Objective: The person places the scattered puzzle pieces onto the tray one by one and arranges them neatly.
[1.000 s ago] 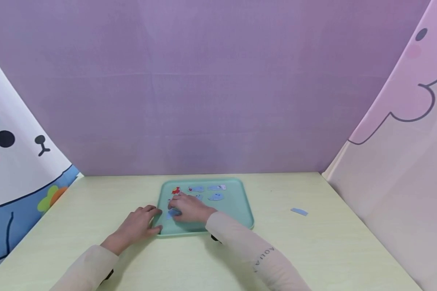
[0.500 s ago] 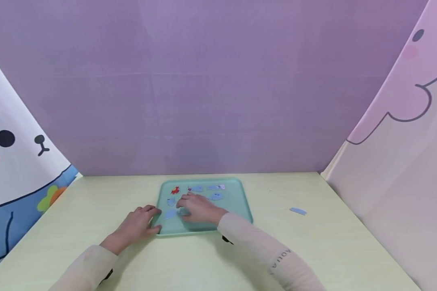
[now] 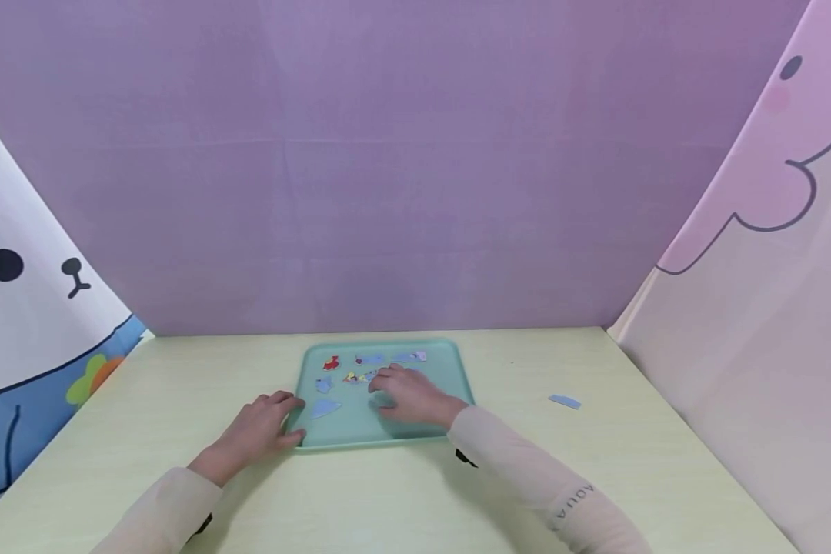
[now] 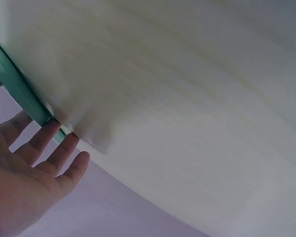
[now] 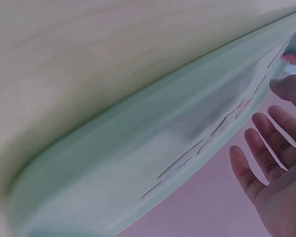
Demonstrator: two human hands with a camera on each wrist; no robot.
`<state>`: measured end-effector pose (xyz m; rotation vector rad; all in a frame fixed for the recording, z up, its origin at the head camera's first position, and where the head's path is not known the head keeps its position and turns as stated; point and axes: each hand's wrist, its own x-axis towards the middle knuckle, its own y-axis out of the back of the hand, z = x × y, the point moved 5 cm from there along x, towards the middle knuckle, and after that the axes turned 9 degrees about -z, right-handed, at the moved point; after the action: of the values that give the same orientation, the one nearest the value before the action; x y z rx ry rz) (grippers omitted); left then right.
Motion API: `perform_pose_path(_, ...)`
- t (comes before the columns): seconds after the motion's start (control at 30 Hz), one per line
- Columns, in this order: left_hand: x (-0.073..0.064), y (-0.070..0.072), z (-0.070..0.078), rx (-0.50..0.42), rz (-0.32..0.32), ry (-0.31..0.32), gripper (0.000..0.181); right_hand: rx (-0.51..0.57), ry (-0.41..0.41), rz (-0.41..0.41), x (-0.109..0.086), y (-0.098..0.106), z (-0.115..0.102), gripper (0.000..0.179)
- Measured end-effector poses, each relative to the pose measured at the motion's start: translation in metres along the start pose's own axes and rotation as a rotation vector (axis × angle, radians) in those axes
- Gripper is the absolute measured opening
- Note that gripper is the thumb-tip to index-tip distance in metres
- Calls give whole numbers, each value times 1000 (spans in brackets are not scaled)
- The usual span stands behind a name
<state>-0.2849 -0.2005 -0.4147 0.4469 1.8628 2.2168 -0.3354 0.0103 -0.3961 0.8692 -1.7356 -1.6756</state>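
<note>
A pale green tray (image 3: pixel 360 444) lies on the table with several flat, puzzle-like pieces on it. Among them are a red piece (image 3: pixel 331 363), a light-blue wedge (image 3: pixel 325 408) and a yellow-and-blue piece (image 3: pixel 356 377). My left hand (image 3: pixel 259 428) touches the tray's left rim; in the left wrist view its fingertips (image 4: pixel 71 140) meet the green edge. Over the middle of the tray, my right hand (image 3: pixel 418 396) has loosely bent fingers, spread apart in the right wrist view, and no piece shows in it. It covers part of the pieces behind it.
A single light-blue piece (image 3: pixel 565 402) lies on the table to the right of the tray. Behind the table stands a purple cloth wall (image 3: pixel 415 192). Printed side panels, a white bear face (image 3: pixel 35 269) and a pink shape (image 3: pixel 755 185), flank it.
My right hand has moved rightward over the tray, away from the light-blue wedge at the front left. The wedge and the yellow-and-blue piece have come into view. My left hand has stayed put.
</note>
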Motion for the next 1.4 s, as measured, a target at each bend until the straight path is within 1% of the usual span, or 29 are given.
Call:
perform_pose_path(0.13, 0, 1, 0, 5, 8, -6, 44, 1, -27, 2, -9, -3, 14, 31)
perform_pose_path(0.3, 0, 0, -1, 5, 7, -5, 45, 14, -31, 26, -22, -6, 30, 30)
perform_pose_path(0.47, 1, -2, -3, 5, 0, 4, 46, 33, -52, 45, -39, -3, 40, 30)
perform_pose_path(0.6, 0, -1, -2, 10, 11, -8, 46, 30, -73, 54, -50, -2, 48, 30)
perform_pose_path(0.7, -1, 0, -2, 12, 17, -13, 45, 22, -77, 79, -58, -2, 55, 30)
perform_pose_path(0.97, 1, -2, -2, 12, 17, -11, 45, 95, -136, 112, -81, 3, 74, 31)
perform_pose_path(1.07, 1, -1, -2, 10, 15, -10, 45, 107, -159, 122, -88, 6, 80, 32)
perform_pose_path(1.2, 0, 0, -2, 10, 10, -8, 45, 106, -186, 142, -98, 9, 89, 32)
perform_pose_path(1.4, 0, 0, -2, 16, 14, -11, 45, 81, -213, 170, -115, 7, 105, 32)
